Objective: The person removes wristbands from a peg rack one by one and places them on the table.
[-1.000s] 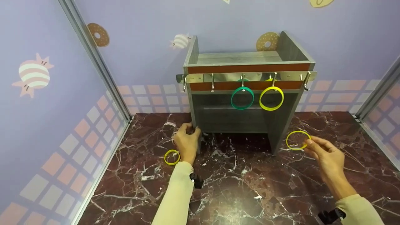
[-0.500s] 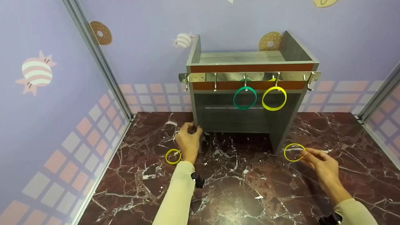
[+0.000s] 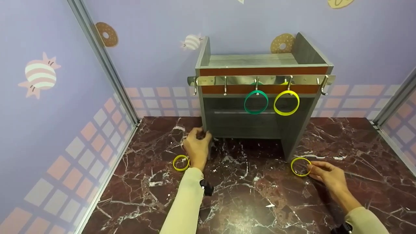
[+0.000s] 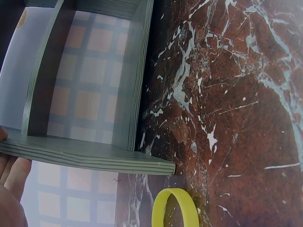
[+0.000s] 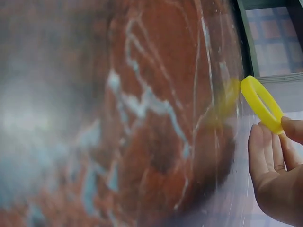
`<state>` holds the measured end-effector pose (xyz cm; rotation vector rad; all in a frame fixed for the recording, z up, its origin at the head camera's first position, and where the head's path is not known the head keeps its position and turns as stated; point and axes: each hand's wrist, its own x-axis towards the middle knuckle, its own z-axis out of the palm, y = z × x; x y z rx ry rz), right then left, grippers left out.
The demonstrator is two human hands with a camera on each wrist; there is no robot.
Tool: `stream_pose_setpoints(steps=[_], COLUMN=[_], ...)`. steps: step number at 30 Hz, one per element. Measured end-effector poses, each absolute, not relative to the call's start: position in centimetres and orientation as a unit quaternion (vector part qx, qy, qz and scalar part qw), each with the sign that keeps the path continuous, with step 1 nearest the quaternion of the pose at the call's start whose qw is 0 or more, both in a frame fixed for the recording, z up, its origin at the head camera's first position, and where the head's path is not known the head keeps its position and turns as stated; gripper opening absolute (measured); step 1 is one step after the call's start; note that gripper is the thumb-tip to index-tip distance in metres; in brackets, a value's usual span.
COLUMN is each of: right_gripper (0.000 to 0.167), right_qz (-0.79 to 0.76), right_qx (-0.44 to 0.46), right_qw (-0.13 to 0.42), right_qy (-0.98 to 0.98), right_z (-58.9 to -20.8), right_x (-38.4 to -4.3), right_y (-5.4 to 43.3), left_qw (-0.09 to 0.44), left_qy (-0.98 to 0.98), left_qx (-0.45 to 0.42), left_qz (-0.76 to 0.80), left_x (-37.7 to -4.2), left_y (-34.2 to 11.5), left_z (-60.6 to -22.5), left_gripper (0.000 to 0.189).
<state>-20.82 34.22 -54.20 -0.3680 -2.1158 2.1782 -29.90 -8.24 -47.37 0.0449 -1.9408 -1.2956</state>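
Between thumb and fingers, my right hand (image 3: 330, 178) pinches a yellow ring (image 3: 292, 168) just above the table, right of a grey wooden shelf's (image 3: 253, 125) foot. The right wrist view shows this ring (image 5: 255, 105) tilted, near the tabletop. My left hand (image 3: 197, 149) grips the lower front edge of the shelf's left side panel (image 4: 94, 158). Another yellow ring (image 3: 174, 164) lies on the table beside that hand's wrist. A green ring (image 3: 256, 113) and a yellow ring (image 3: 286, 114) hang from neighbouring hooks on the metal rail (image 3: 208, 80) across the shelf's front.
Other hooks on the rail, such as the left one (image 3: 225, 87), hold no ring. The rail's ends stick out past the shelf's sides. Dark red marble-patterned tabletop (image 3: 240, 201) spreads in front. Purple printed walls (image 3: 156, 58) enclose the back and sides.
My right hand has moved down and to the left with the yellow ring, bringing it close to the table. The left hand stays on the side panel. The hanging rings stay put.
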Motion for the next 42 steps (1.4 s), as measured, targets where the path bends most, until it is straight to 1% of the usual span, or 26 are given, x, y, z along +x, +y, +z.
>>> stream_pose_setpoints(steps=[6, 12, 15, 20, 25, 28, 34, 42], right_gripper=[0.038, 0.036, 0.036, 0.04, 0.039, 0.038, 0.04, 0.038], right_qz=[0.593, 0.501, 0.489, 0.515, 0.56, 0.603, 0.737, 0.771], right_qx=[-0.13, -0.127, -0.109, -0.083, -0.051, -0.022, 0.042, 0.083], right_qw=[0.074, 0.112, 0.147, 0.198, 0.217, 0.219, 0.199, 0.198], right_qy=[-0.791, -0.849, -0.853, -0.83, -0.798, -0.767, -0.645, -0.599], right_z=[-54.1, -53.0, -51.9, -49.3, -46.6, -45.0, -42.4, -40.1], right_x=[-20.7, -20.6, -20.7, -20.9, -21.1, -21.2, -21.7, -22.8], right_y=[34.2, 33.9, 33.5, 32.2, 30.6, 29.6, 27.4, 24.9], left_qw=[0.393, 0.392, 0.394, 0.395, 0.392, 0.39, 0.39, 0.393], left_qy=[-0.762, -0.764, -0.765, -0.762, -0.76, -0.761, -0.763, -0.768], left_qx=[0.01, 0.014, 0.013, 0.012, 0.016, 0.018, 0.019, 0.033], left_qz=[-0.515, -0.513, -0.51, -0.513, -0.518, -0.518, -0.515, -0.505], left_x=[-29.8, -29.9, -29.9, -29.9, -29.9, -29.8, -29.9, -29.9], left_y=[-8.2, -8.2, -8.3, -8.3, -8.2, -8.2, -8.1, -8.1], left_z=[-47.4, -47.4, -47.4, -47.4, -47.4, -47.4, -47.4, -47.4], left_gripper=[0.011, 0.011, 0.011, 0.011, 0.011, 0.011, 0.011, 0.013])
